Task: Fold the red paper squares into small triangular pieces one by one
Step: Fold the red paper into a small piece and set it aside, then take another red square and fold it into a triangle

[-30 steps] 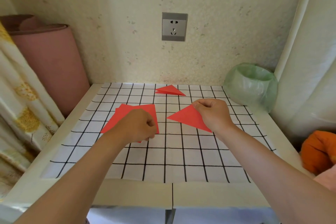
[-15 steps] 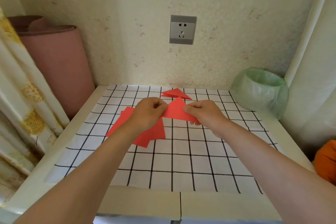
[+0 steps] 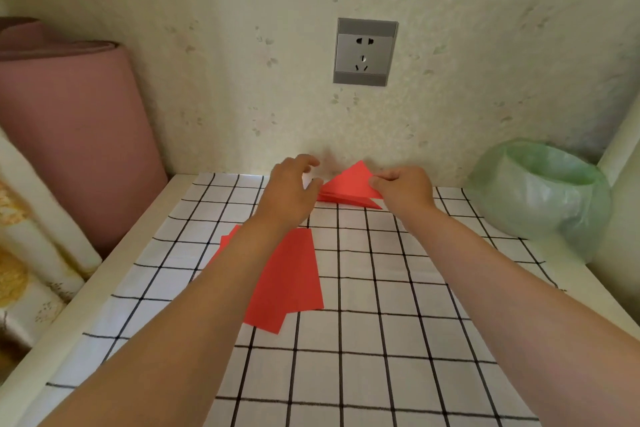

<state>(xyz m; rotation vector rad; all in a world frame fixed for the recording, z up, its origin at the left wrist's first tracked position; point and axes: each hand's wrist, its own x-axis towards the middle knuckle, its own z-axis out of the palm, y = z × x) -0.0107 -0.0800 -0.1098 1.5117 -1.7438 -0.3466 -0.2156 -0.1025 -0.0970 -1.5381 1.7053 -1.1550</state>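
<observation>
My right hand (image 3: 403, 189) pinches a folded red triangle (image 3: 349, 182) by its right corner, holding it low over another red triangle (image 3: 367, 203) that lies at the far edge of the table by the wall. My left hand (image 3: 289, 189) hovers just left of the held triangle, fingers loosely spread, thumb near the paper's left tip. Whether it touches the paper I cannot tell. A small stack of flat red paper squares (image 3: 287, 281) lies on the checked cloth (image 3: 381, 340), partly hidden under my left forearm.
A green plastic-lined bin (image 3: 543, 191) stands at the table's far right. A pink roll (image 3: 69, 135) leans at the far left beside a patterned curtain (image 3: 20, 253). A grey wall socket (image 3: 364, 51) sits above the table.
Both hands carried the folded triangle away from me to the back of the table, over the earlier triangle. My left hand has let go of the paper and opened.
</observation>
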